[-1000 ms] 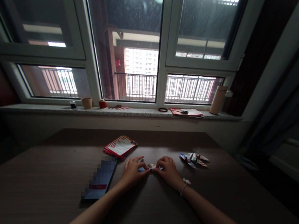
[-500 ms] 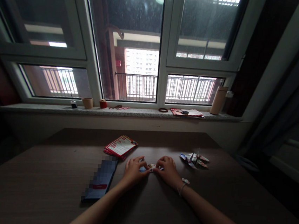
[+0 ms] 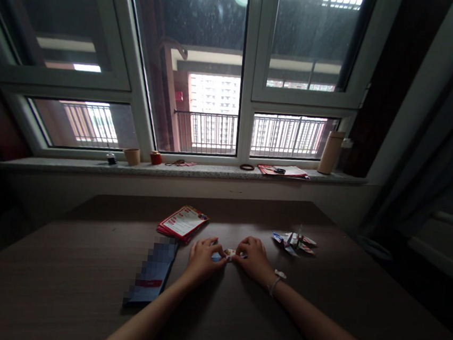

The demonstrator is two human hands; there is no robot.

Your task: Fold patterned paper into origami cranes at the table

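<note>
Between my two hands, low over the brown table (image 3: 81, 263), is a small folded piece of printed paper (image 3: 230, 254), white with coloured patches. My left hand (image 3: 203, 256) pinches its left end between thumb and fingertips. On the opposite end, my right hand (image 3: 253, 257) grips the paper with thumb and forefinger, the other fingers curled. Both hands cover much of the paper, so its full folded shape is hidden. A stack of red-edged printed sheets (image 3: 184, 222) lies just beyond my left hand. Several folded paper figures with pointed tips (image 3: 294, 241) stand to the right of my right hand.
A dark blue flat item, partly pixelated (image 3: 154, 272), lies beside my left forearm. Along the windowsill (image 3: 210, 174) are a paper cup (image 3: 132, 156), a red jar (image 3: 156, 157), a dark ring (image 3: 247, 167), papers with scissors (image 3: 284, 171) and a tall tan flask (image 3: 331, 152).
</note>
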